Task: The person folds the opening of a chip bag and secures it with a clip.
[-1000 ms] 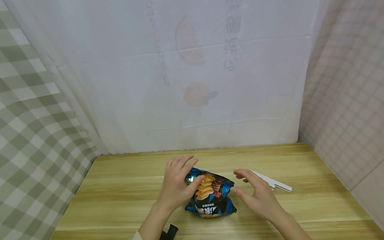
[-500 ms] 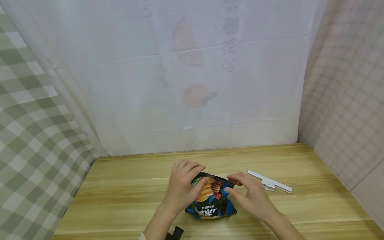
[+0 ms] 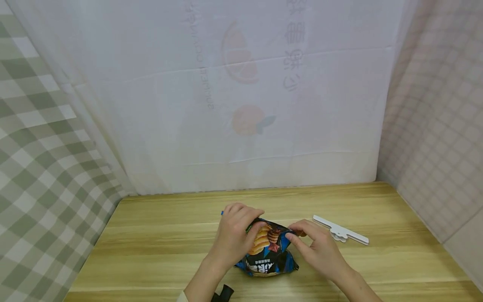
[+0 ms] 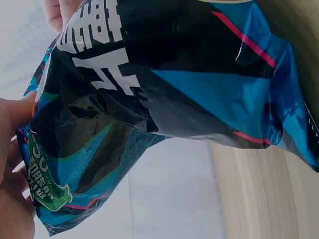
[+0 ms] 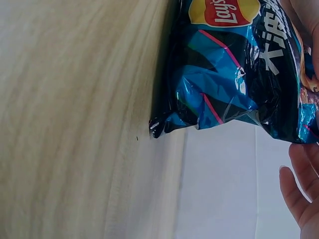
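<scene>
A blue and black bag of potato chips point(image 3: 264, 253) stands on the table in the head view, its printed front toward me. My left hand point(image 3: 235, 230) pinches the bag's upper left edge, thumb on the front and fingers behind. At the upper right corner my right hand point(image 3: 320, 249) pinches the bag between thumb and index finger. In the left wrist view the left thumb point(image 4: 20, 112) lies against the crinkled bag point(image 4: 199, 74). The right wrist view shows the bag's lower corner on the table, with the right hand's other fingers point(image 5: 299, 184) spread apart from it.
A white bag clip point(image 3: 341, 230) lies on the wooden table point(image 3: 151, 243) to the right of the right hand. Close to the left forearm is a black object point(image 3: 225, 292), cut off by the frame. A white cloth point(image 3: 170, 126) hangs behind, with checked cloths at both sides.
Both hands have closed in on the bag's upper edge from either side and taken hold of it. The bag's top has shifted slightly; the clip has come into fuller view.
</scene>
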The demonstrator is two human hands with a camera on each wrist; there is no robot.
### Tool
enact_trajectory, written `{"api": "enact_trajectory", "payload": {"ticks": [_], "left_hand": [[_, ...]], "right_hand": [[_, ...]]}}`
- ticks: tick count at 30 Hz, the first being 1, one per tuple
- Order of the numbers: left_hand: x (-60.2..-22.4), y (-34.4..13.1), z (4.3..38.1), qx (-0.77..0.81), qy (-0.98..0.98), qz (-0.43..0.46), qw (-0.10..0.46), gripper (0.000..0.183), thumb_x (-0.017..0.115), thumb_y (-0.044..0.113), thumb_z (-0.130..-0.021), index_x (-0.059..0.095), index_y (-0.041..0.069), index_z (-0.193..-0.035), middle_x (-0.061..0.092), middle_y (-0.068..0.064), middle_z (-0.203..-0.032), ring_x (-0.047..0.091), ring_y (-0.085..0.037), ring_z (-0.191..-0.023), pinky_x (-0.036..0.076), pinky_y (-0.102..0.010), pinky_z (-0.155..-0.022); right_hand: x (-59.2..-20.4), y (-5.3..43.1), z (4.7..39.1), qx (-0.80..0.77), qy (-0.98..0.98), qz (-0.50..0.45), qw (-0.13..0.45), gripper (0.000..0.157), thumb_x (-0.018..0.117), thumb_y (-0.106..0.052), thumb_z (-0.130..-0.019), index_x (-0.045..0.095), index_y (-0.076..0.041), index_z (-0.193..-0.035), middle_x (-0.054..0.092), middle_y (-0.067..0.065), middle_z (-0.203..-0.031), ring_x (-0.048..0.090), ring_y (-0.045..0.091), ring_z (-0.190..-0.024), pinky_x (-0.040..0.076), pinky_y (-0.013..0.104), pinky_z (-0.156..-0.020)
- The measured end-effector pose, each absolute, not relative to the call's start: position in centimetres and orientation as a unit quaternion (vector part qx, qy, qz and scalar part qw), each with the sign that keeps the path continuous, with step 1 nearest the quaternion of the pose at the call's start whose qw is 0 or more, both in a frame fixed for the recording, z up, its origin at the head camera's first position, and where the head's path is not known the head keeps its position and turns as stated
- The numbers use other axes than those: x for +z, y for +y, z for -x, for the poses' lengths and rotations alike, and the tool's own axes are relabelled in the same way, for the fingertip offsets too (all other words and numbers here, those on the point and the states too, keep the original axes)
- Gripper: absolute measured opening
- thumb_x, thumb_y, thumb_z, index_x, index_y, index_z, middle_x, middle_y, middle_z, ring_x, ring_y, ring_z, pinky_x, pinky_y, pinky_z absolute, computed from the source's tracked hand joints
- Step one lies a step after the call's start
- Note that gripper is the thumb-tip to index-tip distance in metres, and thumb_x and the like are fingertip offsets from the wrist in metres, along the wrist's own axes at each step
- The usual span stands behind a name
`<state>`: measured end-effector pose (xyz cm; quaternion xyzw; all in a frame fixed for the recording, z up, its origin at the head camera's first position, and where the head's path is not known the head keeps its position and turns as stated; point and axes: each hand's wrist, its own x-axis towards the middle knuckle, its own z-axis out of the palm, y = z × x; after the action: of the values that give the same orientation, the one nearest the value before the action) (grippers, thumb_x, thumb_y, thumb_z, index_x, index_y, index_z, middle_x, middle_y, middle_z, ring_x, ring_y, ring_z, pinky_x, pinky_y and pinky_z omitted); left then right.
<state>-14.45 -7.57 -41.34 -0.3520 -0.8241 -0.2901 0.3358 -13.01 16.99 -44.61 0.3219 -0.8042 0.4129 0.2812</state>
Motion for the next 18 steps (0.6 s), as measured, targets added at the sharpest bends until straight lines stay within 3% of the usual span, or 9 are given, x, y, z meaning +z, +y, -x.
{"api": "enact_trajectory", "payload": {"ticks": [7, 12, 18], "left_hand": [[-41.41, -7.42, 14.61, -0.318, -0.809, 0.358, 0.341, 0.003, 0.080, 0.010, -0.094, 0.077, 0.010, -0.094, 0.075, 0.003, -0.090, 0.065, -0.015, -0.086, 0.051, -0.032, -0.084], [-41.29, -7.39, 14.53, -0.332, -0.808, 0.358, 0.330, 0.005, 0.079, 0.006, -0.093, 0.077, 0.010, -0.092, 0.074, 0.004, -0.087, 0.066, -0.014, -0.085, 0.051, -0.031, -0.081], [-41.18, -7.62, 14.44, -0.339, -0.817, 0.352, 0.307, 0.008, 0.080, 0.003, -0.091, 0.077, 0.010, -0.092, 0.075, 0.005, -0.087, 0.067, -0.012, -0.085, 0.052, -0.029, -0.083]], "right_hand": [[-44.84, 17.09, 13.21, 0.422, -0.792, -0.335, 0.289, 0.039, 0.083, 0.018, -0.072, 0.074, -0.013, -0.094, 0.070, -0.007, -0.087, 0.060, 0.005, -0.073, 0.047, 0.018, -0.065], [-44.91, 17.23, 13.19, 0.419, -0.794, -0.333, 0.288, 0.041, 0.084, 0.017, -0.072, 0.074, -0.015, -0.094, 0.070, -0.009, -0.086, 0.060, 0.005, -0.073, 0.046, 0.016, -0.065], [-44.74, 17.44, 13.02, 0.417, -0.797, -0.334, 0.282, 0.021, 0.082, 0.002, -0.086, 0.076, -0.016, -0.093, 0.073, -0.009, -0.089, 0.067, 0.007, -0.078, 0.052, 0.016, -0.071]]}}
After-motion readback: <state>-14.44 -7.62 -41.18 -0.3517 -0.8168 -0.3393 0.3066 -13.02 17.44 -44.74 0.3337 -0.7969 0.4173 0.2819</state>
